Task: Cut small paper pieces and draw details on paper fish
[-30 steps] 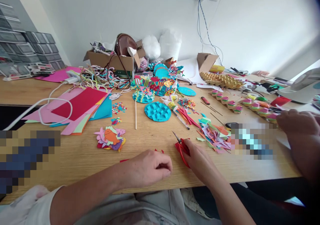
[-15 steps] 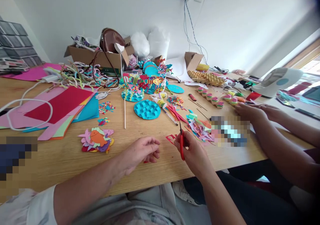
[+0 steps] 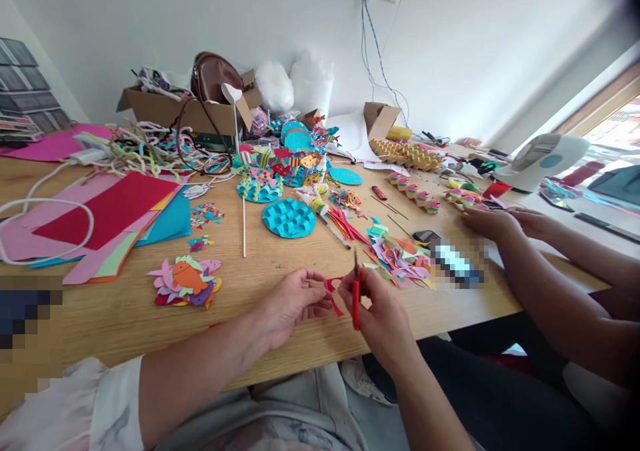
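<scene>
Red-handled scissors stand with their blades up in my right hand, whose fingers are closed round the handles. Between my hands is a cut red paper scrap with a hole in it. My left hand has its fingers closed on the scrap's left edge, and my right fingertips are close by its other side. Left of my hands lies a pile of paper fish cutouts, an orange one on top. A small red piece shows beside my left forearm.
Coloured paper sheets lie at the left. Paper offcuts, a phone and glue bottles lie ahead, near a blue textured disc. At the right, another person's hands work by painted egg-carton pieces.
My left hand has moved right to the red scrap and closed on its edge. The scrap has come nearer, between my hands. The scissors stay in my right hand.
</scene>
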The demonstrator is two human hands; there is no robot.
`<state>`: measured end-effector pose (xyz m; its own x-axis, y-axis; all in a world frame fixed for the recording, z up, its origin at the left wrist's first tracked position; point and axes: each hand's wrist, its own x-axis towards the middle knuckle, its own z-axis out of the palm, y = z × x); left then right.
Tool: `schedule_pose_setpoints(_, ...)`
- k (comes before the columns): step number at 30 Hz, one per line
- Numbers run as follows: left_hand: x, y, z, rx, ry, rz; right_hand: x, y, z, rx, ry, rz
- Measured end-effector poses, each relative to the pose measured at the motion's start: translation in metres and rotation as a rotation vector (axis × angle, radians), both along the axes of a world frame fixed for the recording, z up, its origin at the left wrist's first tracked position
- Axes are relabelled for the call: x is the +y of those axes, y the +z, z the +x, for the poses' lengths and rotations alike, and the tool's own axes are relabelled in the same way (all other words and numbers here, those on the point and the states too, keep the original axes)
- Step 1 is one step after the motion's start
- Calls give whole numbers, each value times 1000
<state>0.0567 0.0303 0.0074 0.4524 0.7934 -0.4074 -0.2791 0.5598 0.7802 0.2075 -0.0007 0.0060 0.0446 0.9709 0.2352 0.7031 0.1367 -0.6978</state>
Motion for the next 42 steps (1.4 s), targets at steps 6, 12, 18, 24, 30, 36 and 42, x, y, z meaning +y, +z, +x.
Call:
schedule_pose_setpoints(6, 1, 14, -15, 54, 71, 171, 16, -1, 25, -244, -107, -39)
schedule_pose_setpoints(12, 2, 20, -20, 102, 116, 339, 35, -11, 19, -408, -4, -163)
schedule_pose_setpoints(18, -1, 10, -19, 287, 38, 438, 31, -3, 19, -229, -37, -98)
schedule_pose_setpoints(24, 4, -4, -8, 379, 9, 537, 11, 20, 16, 68, 82, -78)
schedule_pose_setpoints(30, -1, 6, -3, 328, -61, 587, 3, 26, 10, 210, 127, -98)
schedule_pose_setpoints(36, -7, 6, -7, 226, 79, 437, -27, 35, 10, 60, 66, -49)
schedule_pose_setpoints(42, -11, 6, -5, 66, 145, 375, -44, 18, 4, 16, 143, -272)
